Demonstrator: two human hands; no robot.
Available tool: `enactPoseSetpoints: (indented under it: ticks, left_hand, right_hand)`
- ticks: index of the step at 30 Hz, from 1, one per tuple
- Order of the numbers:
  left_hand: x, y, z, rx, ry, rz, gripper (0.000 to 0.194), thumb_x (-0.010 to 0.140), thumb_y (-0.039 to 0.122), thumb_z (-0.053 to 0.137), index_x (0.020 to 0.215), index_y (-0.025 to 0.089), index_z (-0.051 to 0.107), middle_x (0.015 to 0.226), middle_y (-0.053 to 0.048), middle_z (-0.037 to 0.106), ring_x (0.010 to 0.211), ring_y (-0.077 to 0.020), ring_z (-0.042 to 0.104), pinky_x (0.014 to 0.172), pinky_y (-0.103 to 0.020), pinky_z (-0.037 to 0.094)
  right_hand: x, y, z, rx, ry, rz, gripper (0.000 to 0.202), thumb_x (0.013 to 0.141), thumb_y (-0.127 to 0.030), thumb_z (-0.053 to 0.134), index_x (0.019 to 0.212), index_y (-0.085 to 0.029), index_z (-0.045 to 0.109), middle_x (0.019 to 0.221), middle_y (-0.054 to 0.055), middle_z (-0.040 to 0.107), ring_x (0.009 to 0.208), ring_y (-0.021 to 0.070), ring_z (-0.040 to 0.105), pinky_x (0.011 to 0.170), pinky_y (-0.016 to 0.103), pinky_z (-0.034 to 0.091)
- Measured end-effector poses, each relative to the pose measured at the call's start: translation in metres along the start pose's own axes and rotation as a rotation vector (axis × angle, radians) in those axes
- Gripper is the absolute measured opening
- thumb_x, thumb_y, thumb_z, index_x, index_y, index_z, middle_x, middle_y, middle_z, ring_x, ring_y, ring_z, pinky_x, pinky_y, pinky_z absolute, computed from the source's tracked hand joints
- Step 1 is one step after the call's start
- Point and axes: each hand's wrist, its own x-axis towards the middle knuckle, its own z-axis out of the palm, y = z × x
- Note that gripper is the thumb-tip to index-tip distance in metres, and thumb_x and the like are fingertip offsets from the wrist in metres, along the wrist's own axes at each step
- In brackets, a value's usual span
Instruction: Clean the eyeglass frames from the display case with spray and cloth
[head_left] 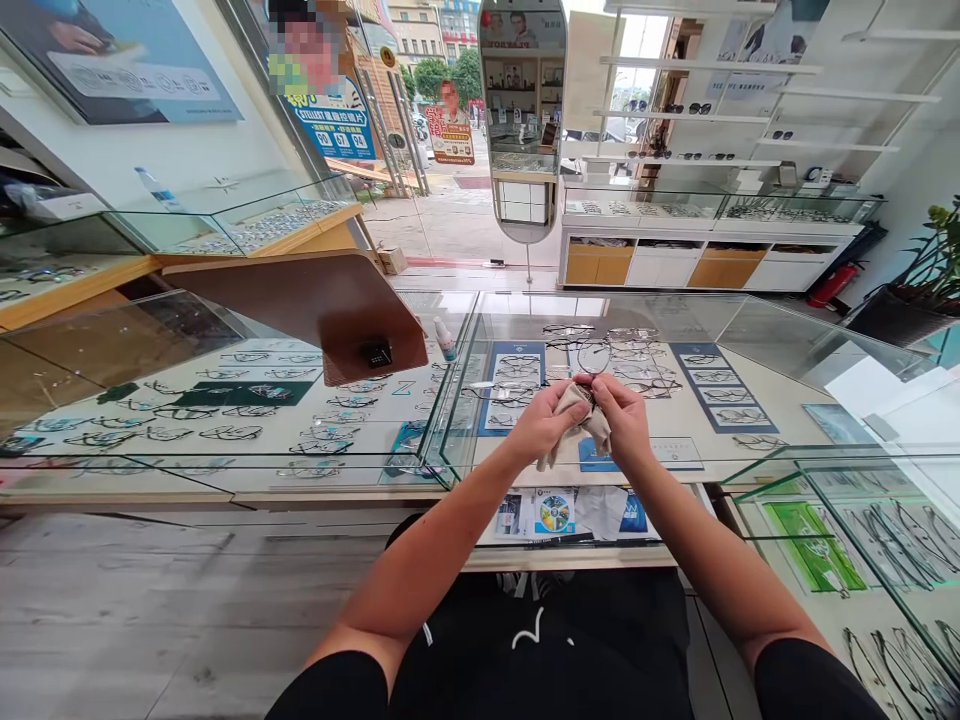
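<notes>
Above the glass display case, both my hands meet on a beige cloth and a pair of eyeglasses. My left hand is closed, pinching the cloth around part of the frame. The fingers of my right hand are closed on the eyeglasses and touch the cloth too. One round, thin-rimmed lens shows beyond my fingertips; the rest of the frame is hidden by the cloth and fingers. More glasses lie just beyond my hands, and it is unclear whether they are on or under the glass.
A brown board slants over the left display case, near a small spray bottle. Rows of glasses fill that case. An open drawer with papers lies below my forearms. An oval mirror stands beyond the counter.
</notes>
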Motion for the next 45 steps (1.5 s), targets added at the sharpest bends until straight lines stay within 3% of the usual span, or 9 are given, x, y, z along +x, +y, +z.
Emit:
enactPoseSetpoints:
  ticks: [5, 8, 11, 13, 19, 26, 31, 37, 45]
  left_hand:
    - [0.005, -0.01, 0.007, 0.085, 0.176, 0.08, 0.063, 0.089, 0.078, 0.074, 0.104, 0.017, 0.076, 0.082, -0.004, 0.068, 0.076, -0.0164, 0.059, 0.073, -0.029, 0.048]
    - [0.006, -0.005, -0.002, 0.011, 0.088, 0.013, 0.067, 0.084, 0.082, 0.077, 0.096, 0.016, 0.074, 0.08, -0.004, 0.068, 0.075, -0.0164, 0.06, 0.073, -0.029, 0.048]
    - [0.004, 0.002, -0.011, -0.054, -0.075, -0.067, 0.062, 0.079, 0.068, 0.09, 0.108, 0.016, 0.075, 0.093, -0.006, 0.073, 0.083, -0.0177, 0.065, 0.079, -0.029, 0.051]
    - [0.003, 0.003, -0.013, -0.058, -0.104, -0.077, 0.061, 0.078, 0.061, 0.094, 0.114, 0.017, 0.075, 0.097, -0.006, 0.075, 0.086, -0.0183, 0.067, 0.081, -0.029, 0.051]
    - [0.007, -0.012, -0.002, -0.032, 0.116, 0.007, 0.064, 0.084, 0.077, 0.081, 0.106, 0.017, 0.078, 0.085, -0.002, 0.071, 0.077, -0.015, 0.062, 0.074, -0.028, 0.049]
    - [0.007, -0.007, -0.01, -0.077, 0.116, -0.097, 0.069, 0.079, 0.082, 0.081, 0.1, 0.017, 0.078, 0.089, -0.004, 0.075, 0.084, -0.0171, 0.068, 0.084, -0.03, 0.053]
    - [0.005, 0.002, -0.016, -0.116, 0.229, -0.104, 0.067, 0.074, 0.077, 0.089, 0.103, 0.018, 0.077, 0.09, -0.003, 0.075, 0.085, -0.0184, 0.068, 0.08, -0.029, 0.053]
    - [0.005, 0.012, -0.012, -0.099, 0.417, -0.109, 0.061, 0.066, 0.068, 0.097, 0.092, 0.018, 0.071, 0.081, 0.002, 0.065, 0.071, -0.0116, 0.056, 0.063, -0.023, 0.046]
    - [-0.001, 0.028, 0.01, -0.198, 0.425, 0.003, 0.053, 0.07, 0.052, 0.099, 0.095, 0.019, 0.066, 0.093, -0.001, 0.071, 0.089, -0.0155, 0.07, 0.081, -0.03, 0.062]
  right_hand:
    - [-0.004, -0.001, 0.003, -0.065, 0.005, -0.04, 0.034, 0.1, -0.057, 0.073, 0.094, -0.028, 0.089, 0.095, 0.006, 0.075, 0.095, 0.0258, 0.066, 0.092, 0.043, 0.053]
    - [-0.003, 0.001, 0.002, -0.049, 0.023, -0.022, 0.035, 0.098, -0.058, 0.074, 0.088, -0.027, 0.088, 0.097, 0.007, 0.077, 0.098, 0.0268, 0.067, 0.094, 0.044, 0.054]
    - [-0.002, 0.004, 0.001, 0.0, 0.035, 0.009, 0.034, 0.097, -0.058, 0.075, 0.092, -0.026, 0.088, 0.101, 0.007, 0.079, 0.103, 0.0279, 0.069, 0.098, 0.045, 0.055]
    - [-0.001, 0.003, 0.002, 0.003, 0.031, 0.012, 0.034, 0.097, -0.058, 0.075, 0.093, -0.026, 0.088, 0.102, 0.008, 0.079, 0.104, 0.0281, 0.069, 0.099, 0.046, 0.055]
    - [-0.004, -0.004, 0.007, -0.081, -0.001, -0.071, 0.034, 0.098, -0.056, 0.075, 0.083, -0.027, 0.087, 0.089, 0.006, 0.075, 0.094, 0.0264, 0.067, 0.092, 0.045, 0.054]
    - [0.003, -0.002, -0.006, -0.025, 0.108, -0.066, 0.034, 0.098, -0.056, 0.075, 0.085, -0.026, 0.083, 0.101, 0.008, 0.08, 0.101, 0.0271, 0.069, 0.096, 0.045, 0.055]
    - [0.013, 0.0, -0.023, 0.052, 0.222, -0.078, 0.028, 0.098, -0.051, 0.076, 0.089, -0.024, 0.081, 0.107, 0.009, 0.079, 0.099, 0.0247, 0.069, 0.089, 0.04, 0.054]
    - [0.01, -0.007, -0.019, -0.037, 0.194, -0.247, 0.031, 0.097, -0.047, 0.078, 0.077, -0.024, 0.075, 0.084, 0.003, 0.067, 0.099, 0.0261, 0.071, 0.092, 0.042, 0.054]
    - [0.002, -0.001, -0.008, -0.236, 0.142, -0.348, 0.022, 0.101, -0.043, 0.074, 0.089, -0.026, 0.079, 0.094, 0.007, 0.074, 0.094, 0.0257, 0.067, 0.085, 0.043, 0.055]
